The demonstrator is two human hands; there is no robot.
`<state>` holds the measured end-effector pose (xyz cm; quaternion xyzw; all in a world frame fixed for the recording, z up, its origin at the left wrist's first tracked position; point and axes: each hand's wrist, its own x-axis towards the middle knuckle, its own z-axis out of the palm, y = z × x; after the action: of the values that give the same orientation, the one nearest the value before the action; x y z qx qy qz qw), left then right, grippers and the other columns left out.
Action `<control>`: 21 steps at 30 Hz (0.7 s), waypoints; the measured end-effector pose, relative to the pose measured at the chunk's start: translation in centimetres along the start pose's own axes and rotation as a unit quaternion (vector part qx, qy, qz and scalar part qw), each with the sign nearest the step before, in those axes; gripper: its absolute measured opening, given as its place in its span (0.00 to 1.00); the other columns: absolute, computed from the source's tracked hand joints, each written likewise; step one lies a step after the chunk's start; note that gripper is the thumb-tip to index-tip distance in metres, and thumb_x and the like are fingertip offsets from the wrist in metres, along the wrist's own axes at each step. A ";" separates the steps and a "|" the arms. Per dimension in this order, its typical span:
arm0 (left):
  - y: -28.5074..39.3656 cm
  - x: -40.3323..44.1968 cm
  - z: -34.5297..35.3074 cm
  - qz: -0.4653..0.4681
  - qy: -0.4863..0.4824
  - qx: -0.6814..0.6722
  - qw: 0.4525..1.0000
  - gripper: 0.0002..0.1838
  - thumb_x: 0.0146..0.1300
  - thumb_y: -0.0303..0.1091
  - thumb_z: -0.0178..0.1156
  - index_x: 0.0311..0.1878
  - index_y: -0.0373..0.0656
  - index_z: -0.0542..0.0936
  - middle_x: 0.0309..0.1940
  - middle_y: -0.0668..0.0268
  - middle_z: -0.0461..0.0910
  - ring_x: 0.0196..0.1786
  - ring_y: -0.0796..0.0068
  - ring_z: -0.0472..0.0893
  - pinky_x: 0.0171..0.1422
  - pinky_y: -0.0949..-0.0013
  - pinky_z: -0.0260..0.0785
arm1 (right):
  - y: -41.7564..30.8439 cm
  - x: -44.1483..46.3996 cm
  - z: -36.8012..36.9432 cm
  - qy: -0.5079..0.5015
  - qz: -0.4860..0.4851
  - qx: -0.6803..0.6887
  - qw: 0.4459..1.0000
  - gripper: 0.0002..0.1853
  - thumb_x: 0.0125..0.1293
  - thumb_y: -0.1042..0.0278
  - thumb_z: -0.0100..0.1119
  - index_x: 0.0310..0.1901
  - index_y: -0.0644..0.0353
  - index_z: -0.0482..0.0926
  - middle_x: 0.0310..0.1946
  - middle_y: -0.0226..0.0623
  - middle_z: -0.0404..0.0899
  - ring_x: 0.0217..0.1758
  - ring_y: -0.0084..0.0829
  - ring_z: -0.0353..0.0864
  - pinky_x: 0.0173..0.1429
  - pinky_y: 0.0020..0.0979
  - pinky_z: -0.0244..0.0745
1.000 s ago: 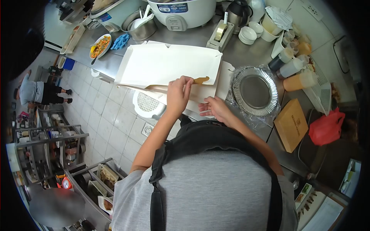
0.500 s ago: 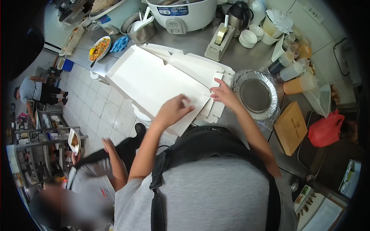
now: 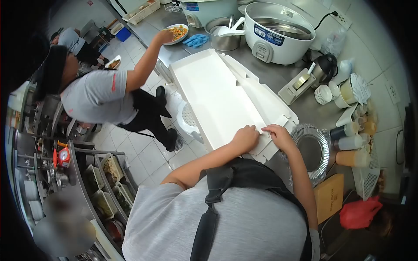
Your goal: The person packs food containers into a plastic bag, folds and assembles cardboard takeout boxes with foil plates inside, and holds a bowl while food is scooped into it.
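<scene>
A long white cardboard box (image 3: 213, 91), with its low walls partly folded up, lies slantwise across the counter's edge. My left hand (image 3: 247, 139) is closed at its near right corner, fingers bent over the cardboard edge. Just right of it, my right hand (image 3: 280, 137) pinches the flap at the same corner; the fold between the fingers is partly hidden. More white cardboard (image 3: 257, 89) lies underneath, flaps sticking out on the right. Close to my right forearm is a round foil tray (image 3: 323, 150) in clear plastic.
On the steel counter stand a white rice cooker (image 3: 278, 35), a pot (image 3: 224, 39), a tape dispenser (image 3: 297, 87) and sauce bottles (image 3: 352, 157). At left, a co-worker (image 3: 100, 91) reaches to a plate of food (image 3: 177, 35). A brown box (image 3: 328, 198) lies at right.
My view has swung left. My hands have come together at the box's near corner, fingers closing on the cardboard. The co-worker has moved up to the counter, with an arm over the food plate.
</scene>
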<state>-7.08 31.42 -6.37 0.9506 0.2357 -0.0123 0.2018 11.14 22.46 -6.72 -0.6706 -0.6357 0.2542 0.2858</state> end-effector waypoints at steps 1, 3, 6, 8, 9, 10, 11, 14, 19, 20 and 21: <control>-0.1 -0.4 -0.4 -0.015 -0.015 -0.020 1.000 0.13 0.60 0.32 0.55 0.48 0.46 0.81 0.42 0.58 0.77 0.46 0.57 0.80 0.49 0.58 0.74 | 0.1 -0.2 -0.2 -0.005 -0.016 -0.015 1.000 0.14 0.58 0.79 0.55 0.45 0.57 0.84 0.42 0.40 0.82 0.47 0.42 0.79 0.53 0.36 0.74; -1.2 -0.9 0.1 -0.037 0.008 -0.076 0.996 0.12 0.62 0.35 0.55 0.45 0.46 0.83 0.39 0.59 0.79 0.43 0.57 0.81 0.47 0.58 0.74 | -0.7 -0.6 -0.5 -0.014 -0.047 -0.041 0.998 0.12 0.56 0.76 0.61 0.43 0.56 0.85 0.40 0.37 0.83 0.45 0.41 0.79 0.51 0.36 0.74; -2.2 -1.6 0.4 -0.062 0.043 -0.162 0.984 0.12 0.62 0.38 0.57 0.44 0.47 0.85 0.39 0.61 0.81 0.40 0.56 0.82 0.46 0.58 0.73 | -1.0 -0.8 0.1 -0.038 -0.029 -0.029 0.998 0.09 0.53 0.71 0.67 0.38 0.56 0.85 0.36 0.34 0.83 0.41 0.38 0.78 0.48 0.36 0.74; -2.5 -1.5 0.3 -0.075 0.035 -0.183 0.980 0.12 0.62 0.40 0.59 0.44 0.47 0.85 0.37 0.61 0.82 0.39 0.57 0.82 0.45 0.59 0.73 | -1.5 -1.0 1.0 0.003 -0.033 -0.030 0.999 0.07 0.54 0.70 0.67 0.35 0.56 0.85 0.34 0.33 0.83 0.40 0.37 0.77 0.47 0.36 0.74; -2.6 -1.5 0.0 -0.080 0.031 -0.193 0.977 0.12 0.62 0.41 0.59 0.43 0.48 0.85 0.36 0.61 0.82 0.38 0.58 0.82 0.45 0.60 0.73 | -1.9 -0.9 1.5 0.024 -0.035 -0.031 0.999 0.05 0.54 0.69 0.67 0.34 0.56 0.85 0.33 0.32 0.82 0.40 0.36 0.77 0.47 0.35 0.73; -2.7 -1.5 -0.2 -0.090 0.024 -0.211 0.973 0.12 0.62 0.42 0.60 0.43 0.48 0.85 0.35 0.61 0.83 0.37 0.60 0.82 0.44 0.61 0.73 | -2.2 -0.7 1.6 0.036 -0.046 -0.042 0.997 0.05 0.54 0.69 0.68 0.33 0.56 0.85 0.32 0.32 0.82 0.40 0.36 0.77 0.46 0.35 0.73; -2.5 -1.5 -0.8 -0.099 0.017 -0.229 0.968 0.12 0.62 0.42 0.61 0.43 0.48 0.86 0.33 0.61 0.83 0.36 0.62 0.82 0.43 0.62 0.73 | -2.8 -0.5 1.6 0.049 -0.056 -0.053 0.996 0.05 0.53 0.69 0.68 0.32 0.56 0.85 0.32 0.32 0.82 0.40 0.36 0.76 0.46 0.35 0.73; -3.0 -1.5 -0.8 -0.103 0.006 -0.265 0.959 0.13 0.62 0.44 0.62 0.44 0.48 0.86 0.29 0.62 0.83 0.33 0.67 0.81 0.41 0.65 0.73 | -4.7 -0.1 0.9 0.085 -0.086 -0.061 0.991 0.04 0.52 0.68 0.69 0.31 0.55 0.85 0.31 0.31 0.81 0.41 0.35 0.75 0.46 0.34 0.73; -3.5 -1.5 0.0 -0.119 -0.030 -0.271 0.955 0.13 0.61 0.45 0.63 0.43 0.49 0.86 0.27 0.64 0.82 0.31 0.71 0.80 0.40 0.67 0.72 | -3.9 0.5 1.0 0.089 -0.131 -0.029 0.987 0.06 0.50 0.69 0.70 0.32 0.53 0.87 0.29 0.29 0.81 0.41 0.33 0.74 0.46 0.32 0.73; -3.1 -1.6 -0.4 -0.131 -0.036 -0.267 0.954 0.13 0.61 0.45 0.63 0.43 0.50 0.86 0.28 0.64 0.82 0.31 0.70 0.80 0.40 0.66 0.72 | -3.6 0.5 1.0 0.071 -0.122 -0.023 0.990 0.06 0.50 0.69 0.70 0.32 0.53 0.87 0.28 0.29 0.82 0.41 0.33 0.74 0.46 0.32 0.73; -2.9 -1.7 -0.6 -0.144 -0.041 -0.262 0.953 0.12 0.61 0.45 0.63 0.42 0.50 0.86 0.28 0.64 0.82 0.31 0.70 0.80 0.40 0.66 0.72 | -3.3 0.6 1.1 0.054 -0.113 -0.016 0.992 0.07 0.50 0.69 0.71 0.33 0.52 0.87 0.28 0.29 0.82 0.40 0.33 0.74 0.45 0.31 0.73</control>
<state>-9.96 33.20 -6.69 0.8187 0.3565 -0.0182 0.4498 8.08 23.23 -5.19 -0.6116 -0.6951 0.1739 0.3356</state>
